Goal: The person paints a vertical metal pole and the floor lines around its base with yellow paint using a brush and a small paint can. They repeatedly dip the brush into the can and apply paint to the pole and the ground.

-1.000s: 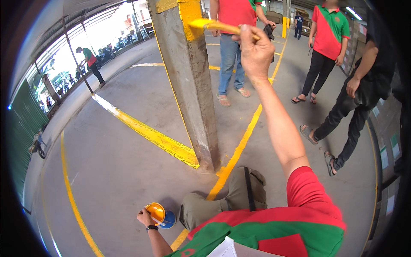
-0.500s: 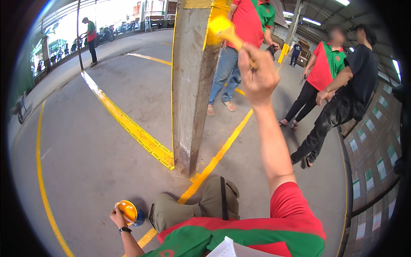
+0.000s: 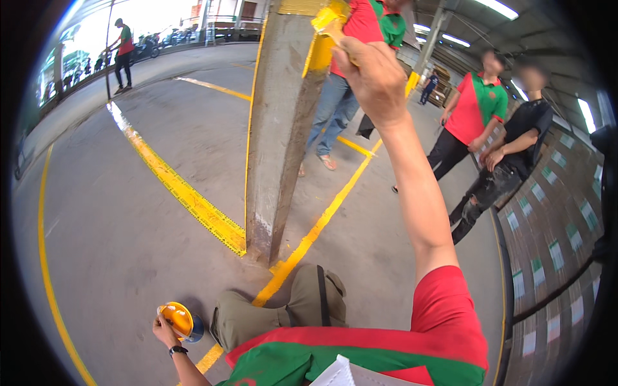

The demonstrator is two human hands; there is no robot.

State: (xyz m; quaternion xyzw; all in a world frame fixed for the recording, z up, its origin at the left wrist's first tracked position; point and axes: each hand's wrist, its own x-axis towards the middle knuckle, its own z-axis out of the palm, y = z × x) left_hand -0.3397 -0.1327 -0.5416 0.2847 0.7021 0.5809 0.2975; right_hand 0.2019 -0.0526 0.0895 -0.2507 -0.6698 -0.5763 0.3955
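Yellow paint (image 3: 316, 56) coats the upper right face of the rough grey concrete column (image 3: 273, 135). Compared with half a second earlier, the flat brush (image 3: 329, 23) stands higher and steeper, bringing the work to the coating's upper part. Right hand (image 3: 376, 80): closed around the brush. Left hand (image 3: 165, 329): partly curled at the edge of an open, round blue can (image 3: 197, 329), yellow inside, on the smooth floor (image 3: 122, 270).

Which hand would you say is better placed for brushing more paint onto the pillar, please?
Probably the right hand: it holds the paintbrush up at the yellow-painted upper part of the pillar, whereas the left hand is down low, at the paint can.
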